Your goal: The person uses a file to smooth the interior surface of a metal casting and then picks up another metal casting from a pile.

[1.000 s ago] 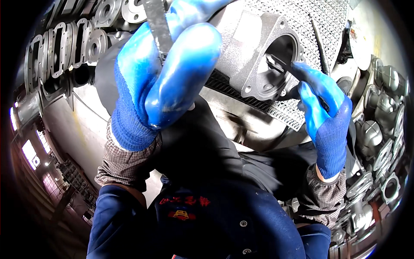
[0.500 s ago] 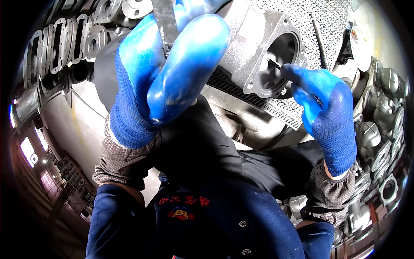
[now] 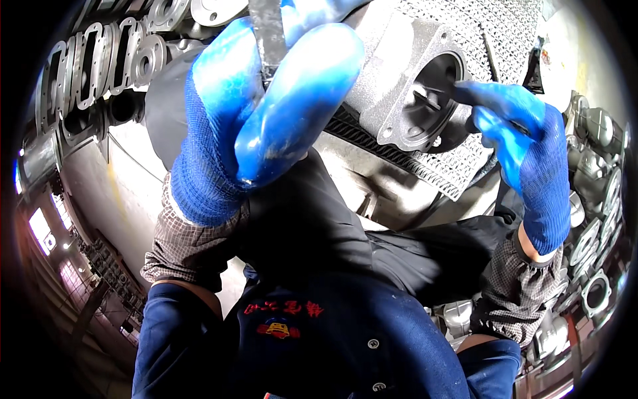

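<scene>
My left hand (image 3: 266, 113), in a blue glove, is closed around a flat grey metal bar (image 3: 267, 33) that runs up out of the top of the view. My right hand (image 3: 512, 133), also in a blue glove, grips a thin dark tool (image 3: 435, 83) whose tip reaches into the round opening of a grey cast metal housing (image 3: 405, 80). The housing lies tilted on a perforated metal grating (image 3: 465, 163), its flanged opening facing me.
Flat metal gasket-like frames (image 3: 100, 73) and round flanges (image 3: 212, 10) lie at the upper left. Several grey cast parts (image 3: 591, 199) are piled along the right edge and lower right. My dark apron and blue jacket fill the lower middle.
My left hand has risen higher along the bar. My right hand has lifted and moved the tool tip further into the housing's opening.
</scene>
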`<state>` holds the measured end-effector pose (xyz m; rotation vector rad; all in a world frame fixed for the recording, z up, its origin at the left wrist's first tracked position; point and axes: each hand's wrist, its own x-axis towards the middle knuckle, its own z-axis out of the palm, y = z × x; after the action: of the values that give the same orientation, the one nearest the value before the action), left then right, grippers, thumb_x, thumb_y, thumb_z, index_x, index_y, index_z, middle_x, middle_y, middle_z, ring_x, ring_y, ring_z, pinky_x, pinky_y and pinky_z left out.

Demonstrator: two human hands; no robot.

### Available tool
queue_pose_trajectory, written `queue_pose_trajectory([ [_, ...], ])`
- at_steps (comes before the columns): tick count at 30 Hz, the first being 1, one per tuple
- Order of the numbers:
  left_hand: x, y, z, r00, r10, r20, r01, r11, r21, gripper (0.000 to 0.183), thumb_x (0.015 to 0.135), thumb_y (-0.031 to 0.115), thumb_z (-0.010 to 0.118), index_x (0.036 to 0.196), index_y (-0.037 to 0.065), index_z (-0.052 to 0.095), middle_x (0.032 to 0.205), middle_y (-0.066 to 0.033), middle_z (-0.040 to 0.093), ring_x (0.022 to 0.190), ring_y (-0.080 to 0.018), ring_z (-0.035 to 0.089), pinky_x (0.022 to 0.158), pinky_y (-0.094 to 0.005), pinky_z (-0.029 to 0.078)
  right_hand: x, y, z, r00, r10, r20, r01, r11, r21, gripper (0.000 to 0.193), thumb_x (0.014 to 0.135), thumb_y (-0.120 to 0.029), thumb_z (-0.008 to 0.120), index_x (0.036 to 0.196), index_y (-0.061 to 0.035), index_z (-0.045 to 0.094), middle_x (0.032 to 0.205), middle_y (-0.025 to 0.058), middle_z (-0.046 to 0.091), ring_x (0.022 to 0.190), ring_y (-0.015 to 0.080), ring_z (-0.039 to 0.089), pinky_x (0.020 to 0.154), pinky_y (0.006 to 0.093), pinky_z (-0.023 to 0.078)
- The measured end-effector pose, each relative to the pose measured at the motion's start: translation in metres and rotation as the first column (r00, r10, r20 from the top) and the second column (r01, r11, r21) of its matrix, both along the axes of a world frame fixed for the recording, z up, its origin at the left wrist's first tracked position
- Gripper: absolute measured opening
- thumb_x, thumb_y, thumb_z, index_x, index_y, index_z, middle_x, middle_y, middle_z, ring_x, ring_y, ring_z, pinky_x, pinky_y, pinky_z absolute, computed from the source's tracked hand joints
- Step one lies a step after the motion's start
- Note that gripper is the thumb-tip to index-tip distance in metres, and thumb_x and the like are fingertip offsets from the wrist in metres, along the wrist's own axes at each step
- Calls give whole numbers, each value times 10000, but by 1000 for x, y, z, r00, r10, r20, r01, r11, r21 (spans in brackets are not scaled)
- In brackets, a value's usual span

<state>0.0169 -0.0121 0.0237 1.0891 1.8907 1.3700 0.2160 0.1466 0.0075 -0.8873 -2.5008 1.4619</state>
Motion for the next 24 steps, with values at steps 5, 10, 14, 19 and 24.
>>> queue_pose_trajectory([
  [5, 2, 1, 1, 1000, 9, -12, -10, 1000, -3, 306, 945, 35, 479, 1216, -78, 567, 1122, -109, 637, 984, -120, 600, 843, -207, 459, 4, 12, 2, 997, 77, 30, -66, 961, -270, 238, 826, -93, 636, 1049, -41, 703, 782, 27, 638, 579, 69, 522, 539, 195, 432],
  [10, 7, 5, 3, 996, 71, -53, -73, 997, -35, 310, 955, 28, 454, 1225, -83, 561, 1127, -108, 636, 980, -109, 597, 836, -193, 456, -1, 3, 5, 985, 107, 138, -95, 992, -87, 243, 831, -85, 613, 1049, -16, 693, 807, 51, 655, 663, 85, 585, 590, 209, 478],
  [14, 18, 15, 11, 979, 148, -143, -162, 983, -90, 307, 968, 44, 446, 1222, -82, 564, 1121, -106, 639, 982, -101, 589, 839, -184, 451, 9, 8, 18, 999, -19, 46, 29, 970, -242, 256, 821, -83, 604, 1047, 2, 688, 894, 79, 677, 721, 100, 627, 619, 229, 502],
  [19, -15, -6, -18, 976, 95, -198, -94, 995, 12, 285, 948, 82, 525, 1183, -66, 588, 1094, -99, 643, 979, -120, 593, 851, -222, 461, 11, -6, -15, 991, 132, -26, -124, 970, 210, 278, 843, -6, 563, 1096, -33, 674, 942, 77, 696, 752, 112, 634, 647, 240, 513],
  [24, -38, -20, -33, 942, 38, -332, 3, 993, 122, 277, 931, 107, 583, 1151, -61, 604, 1023, -75, 640, 910, -116, 589, 811, -241, 471, 21, -11, 4, 958, -210, -195, 217, 976, 13, 250, 932, -111, 535, 1133, -25, 655, 1075, 91, 679, 833, 143, 666, 653, 229, 519],
])
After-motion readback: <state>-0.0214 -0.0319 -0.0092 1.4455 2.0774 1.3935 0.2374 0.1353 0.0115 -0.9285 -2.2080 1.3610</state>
